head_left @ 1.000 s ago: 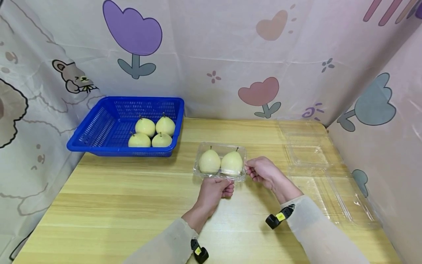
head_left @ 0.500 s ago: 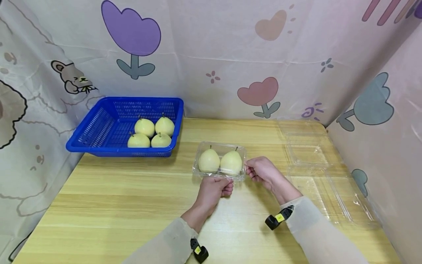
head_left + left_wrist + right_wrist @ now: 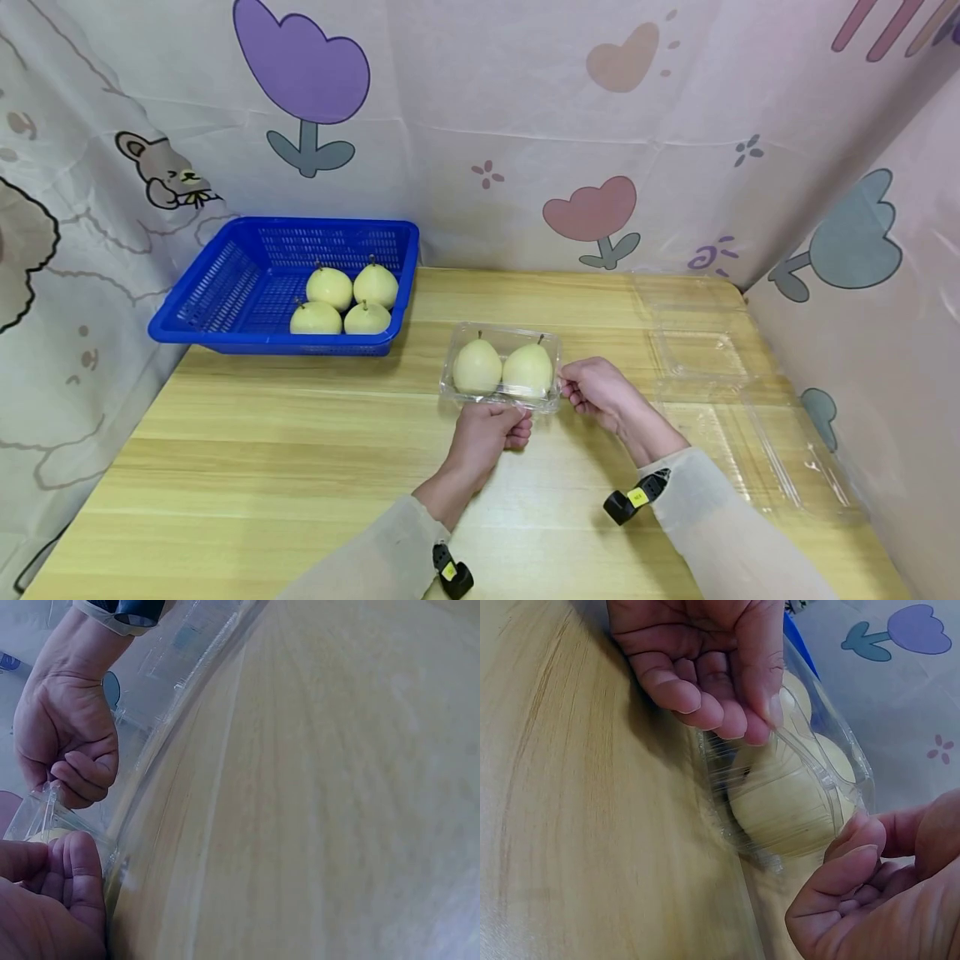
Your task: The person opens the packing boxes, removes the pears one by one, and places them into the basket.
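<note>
A clear plastic clamshell box (image 3: 463, 335) with two pale yellow pears (image 3: 477, 367) inside sits mid-table, its lid down over them. At the near edge, my left hand (image 3: 483, 437) pinches the rim between thumb and fingers. My right hand (image 3: 600, 390) pinches the rim at the box's right end. In the right wrist view both hands hold the clear rim, the left hand (image 3: 697, 667) above and the right hand (image 3: 885, 877) below. The left wrist view shows the right hand (image 3: 71, 735) beyond the left hand (image 3: 56, 900).
A blue plastic basket (image 3: 225, 292) with several pears (image 3: 328, 287) stands at the back left. Empty clear clamshell boxes (image 3: 705, 350) lie opened along the table's right side. Printed fabric (image 3: 465, 100) hangs behind the wooden table (image 3: 262, 467) and at both sides.
</note>
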A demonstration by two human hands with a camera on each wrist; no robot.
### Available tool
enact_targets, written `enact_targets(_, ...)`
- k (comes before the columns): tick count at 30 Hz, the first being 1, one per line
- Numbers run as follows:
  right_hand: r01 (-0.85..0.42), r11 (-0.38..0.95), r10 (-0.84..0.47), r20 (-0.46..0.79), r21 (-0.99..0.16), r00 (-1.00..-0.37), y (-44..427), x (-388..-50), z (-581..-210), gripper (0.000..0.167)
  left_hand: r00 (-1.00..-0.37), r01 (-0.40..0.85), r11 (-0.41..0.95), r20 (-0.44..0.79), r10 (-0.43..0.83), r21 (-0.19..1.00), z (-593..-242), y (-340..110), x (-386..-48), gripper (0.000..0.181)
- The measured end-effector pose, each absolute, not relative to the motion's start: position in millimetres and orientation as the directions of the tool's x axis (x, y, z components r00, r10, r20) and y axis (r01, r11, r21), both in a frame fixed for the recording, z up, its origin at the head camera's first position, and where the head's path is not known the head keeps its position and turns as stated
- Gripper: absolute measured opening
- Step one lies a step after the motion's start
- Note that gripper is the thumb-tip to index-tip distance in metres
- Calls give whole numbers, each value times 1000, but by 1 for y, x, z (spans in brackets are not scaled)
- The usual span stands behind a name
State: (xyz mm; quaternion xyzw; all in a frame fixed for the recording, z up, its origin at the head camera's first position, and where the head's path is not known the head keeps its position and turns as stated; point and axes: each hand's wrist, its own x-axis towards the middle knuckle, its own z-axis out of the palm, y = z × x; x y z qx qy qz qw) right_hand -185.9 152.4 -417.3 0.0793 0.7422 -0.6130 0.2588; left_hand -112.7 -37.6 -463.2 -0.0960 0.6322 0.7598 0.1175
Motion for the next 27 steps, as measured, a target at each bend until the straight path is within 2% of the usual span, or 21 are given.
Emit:
enact_targets(10,454,208,-217,-493,-866,-842,152,-185,-416,26,-958,-287,-183,-282,54,940,-465,-37,-113,22)
enact_targets(18,493,89,-211,-500,-866,-840,148,-186,-404,21,-971,-237,-74,-237,6,969,-468,-33,-109,23)
enact_targets(27,486,114,-208,-500,-866,-841,154,-186,-401,20,-961,-276,-140,-270,60,951,-466,-39,-111,27)
